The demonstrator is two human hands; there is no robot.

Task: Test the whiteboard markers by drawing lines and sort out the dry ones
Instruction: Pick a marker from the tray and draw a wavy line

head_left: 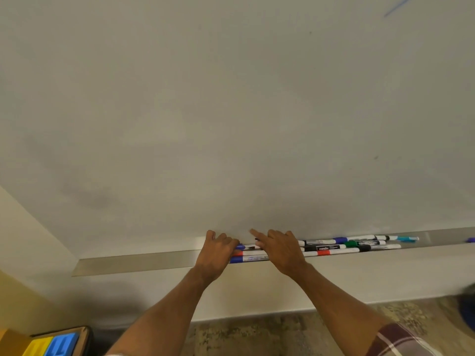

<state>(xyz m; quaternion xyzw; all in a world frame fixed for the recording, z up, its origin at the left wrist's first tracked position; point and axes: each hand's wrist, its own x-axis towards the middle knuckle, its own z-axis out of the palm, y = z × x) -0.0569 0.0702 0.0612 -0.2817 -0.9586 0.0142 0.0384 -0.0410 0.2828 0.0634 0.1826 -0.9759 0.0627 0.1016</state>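
White-barrelled whiteboard markers (334,251), long axes along the grey metal tray (141,262), directly under left hand (217,254) and right hand (281,250); fingers curled, grasp indeterminable.

left hand (217,249) fingers curled; right hand (281,250) beside it, index finger extended

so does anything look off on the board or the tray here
Nothing is spilled or broken. Two small things: a grey smudge on the lower left of the whiteboard, and one blue marker lying alone at the far right of the tray, apart from the marker pile.
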